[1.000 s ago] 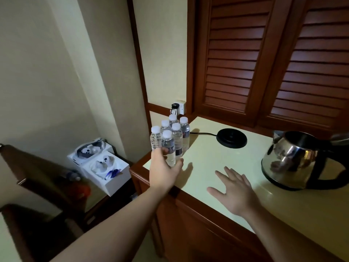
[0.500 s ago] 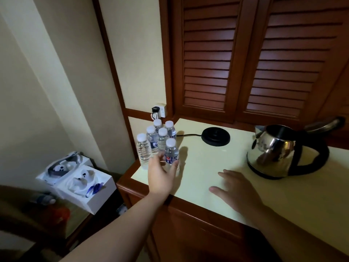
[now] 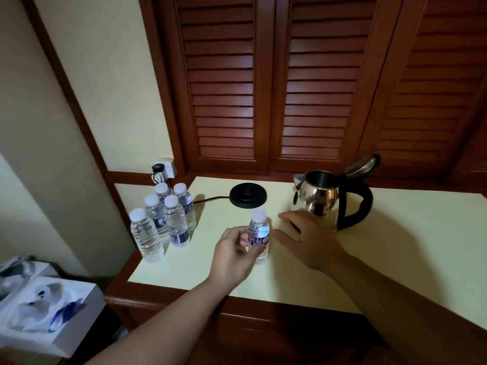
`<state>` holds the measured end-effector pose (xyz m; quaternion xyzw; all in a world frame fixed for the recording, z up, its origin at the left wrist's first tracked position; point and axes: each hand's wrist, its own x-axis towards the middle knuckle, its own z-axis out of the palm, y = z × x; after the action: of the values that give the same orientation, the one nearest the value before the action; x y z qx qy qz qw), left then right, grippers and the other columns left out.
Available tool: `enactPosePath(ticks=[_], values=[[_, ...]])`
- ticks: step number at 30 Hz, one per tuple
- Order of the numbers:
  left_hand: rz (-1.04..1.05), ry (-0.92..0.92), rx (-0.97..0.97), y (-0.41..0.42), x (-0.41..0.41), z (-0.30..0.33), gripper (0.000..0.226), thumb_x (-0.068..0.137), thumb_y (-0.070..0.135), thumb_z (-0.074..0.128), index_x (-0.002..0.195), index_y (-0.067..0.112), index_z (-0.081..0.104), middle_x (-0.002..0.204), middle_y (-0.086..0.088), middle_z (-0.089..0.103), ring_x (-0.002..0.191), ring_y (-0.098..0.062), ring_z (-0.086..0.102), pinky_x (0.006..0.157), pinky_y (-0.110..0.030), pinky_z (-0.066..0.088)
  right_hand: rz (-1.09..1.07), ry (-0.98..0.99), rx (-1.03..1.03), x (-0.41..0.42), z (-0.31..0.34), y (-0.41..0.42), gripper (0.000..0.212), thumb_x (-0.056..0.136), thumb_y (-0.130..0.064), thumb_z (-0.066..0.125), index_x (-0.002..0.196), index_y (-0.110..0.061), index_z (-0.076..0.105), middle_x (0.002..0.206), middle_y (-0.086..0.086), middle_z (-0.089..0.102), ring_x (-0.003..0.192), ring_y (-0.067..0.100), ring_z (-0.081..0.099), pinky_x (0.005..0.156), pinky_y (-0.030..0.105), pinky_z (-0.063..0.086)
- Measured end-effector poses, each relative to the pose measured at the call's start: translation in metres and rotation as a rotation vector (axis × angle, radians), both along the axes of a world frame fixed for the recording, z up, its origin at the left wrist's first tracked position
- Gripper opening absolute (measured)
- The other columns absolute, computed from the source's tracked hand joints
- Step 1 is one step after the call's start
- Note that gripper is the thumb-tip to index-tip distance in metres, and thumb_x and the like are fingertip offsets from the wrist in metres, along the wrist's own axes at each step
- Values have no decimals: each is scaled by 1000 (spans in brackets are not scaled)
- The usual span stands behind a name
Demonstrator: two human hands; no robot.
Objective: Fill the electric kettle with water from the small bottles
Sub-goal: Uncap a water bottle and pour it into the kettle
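— Pale counter (image 3: 395,241) under dark louvred doors; dim light. Far left stood five capped bottles (image 3: 163,222), packed tight. Notes on the hands?

— Left hand (image 3: 234,255) held one small bottle (image 3: 259,236) upright, fingers curled round its label, cap on. Right hand (image 3: 307,237) lay open beside it, fingers spread, just short of the kettle (image 3: 332,196).

— Kettle itself?

— Lid up, off its black base (image 3: 247,195), which sat between bottles and kettle with its cord plugged in.

— Risks?

— Thin bottle likely to buckle when uncapped, squirting water. Spill might run toward the powered base. Narrow mouth could glug and splash the counter.
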<state>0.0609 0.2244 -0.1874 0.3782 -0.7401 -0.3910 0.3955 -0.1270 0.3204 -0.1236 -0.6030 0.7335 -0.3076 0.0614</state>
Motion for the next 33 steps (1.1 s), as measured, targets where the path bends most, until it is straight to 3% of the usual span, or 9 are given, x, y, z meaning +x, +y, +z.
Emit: enactPosePath(ticks=[4,8,10,12,18,24,28,31,33], values=[[-113,33,73,6,-15,-2,32,81,29,88,107,31,70,99,8,72,93,-11,68,79,-25,56,26,23,-59,12,26,-5,57,86,-74,46,112,-27,66,94,-12,62,85,9,59,76,37,54],[-150,40,139,12,-26,-3,35,77,12,92,103,17,69,89,4,72,80,-6,67,68,-11,49,6,26,-82,17,39,-15,45,83,-64,67,84,-19,65,78,-8,54,71,10,53,65,33,46],[-147,39,131,12,-30,-3,32,75,13,93,95,26,71,91,-4,72,77,-3,65,68,-9,48,-46,34,-34,19,44,-19,44,81,-57,75,78,-15,62,73,-3,56,68,14,54,63,36,44],[-161,31,135,11,-31,-2,35,75,12,93,91,34,70,85,10,74,75,5,65,68,-7,47,-56,56,14,20,48,-20,42,82,-52,75,73,-14,59,70,2,57,65,16,53,60,37,42],[-229,-12,132,0,-27,-3,35,75,6,93,98,19,71,81,28,73,75,11,66,71,-7,48,197,162,117,7,63,-18,18,92,-34,69,92,-16,73,87,-10,50,79,6,51,72,35,46],[-232,-16,112,-1,-27,-6,34,75,11,93,98,20,69,86,22,75,82,4,68,75,-12,52,301,-39,171,-5,67,-11,41,96,-27,68,137,-30,63,126,-15,65,114,0,60,96,21,51],[-246,-26,63,-1,-25,-5,41,75,17,92,111,20,71,96,12,77,93,-8,73,81,-16,55,107,60,158,3,59,-14,54,78,-64,76,113,-25,62,100,-8,58,88,11,58,75,33,52],[-241,-33,72,1,-23,-2,36,76,14,92,102,24,70,89,20,75,84,0,70,75,-12,51,104,83,135,9,57,-18,42,83,-55,76,90,-17,62,83,-4,55,72,12,52,64,36,44],[-242,-39,86,1,-24,-2,33,76,11,92,97,21,68,85,26,73,81,4,67,74,-11,51,175,94,128,6,60,-19,29,87,-43,76,95,-16,68,86,-9,53,75,7,51,66,31,43]])
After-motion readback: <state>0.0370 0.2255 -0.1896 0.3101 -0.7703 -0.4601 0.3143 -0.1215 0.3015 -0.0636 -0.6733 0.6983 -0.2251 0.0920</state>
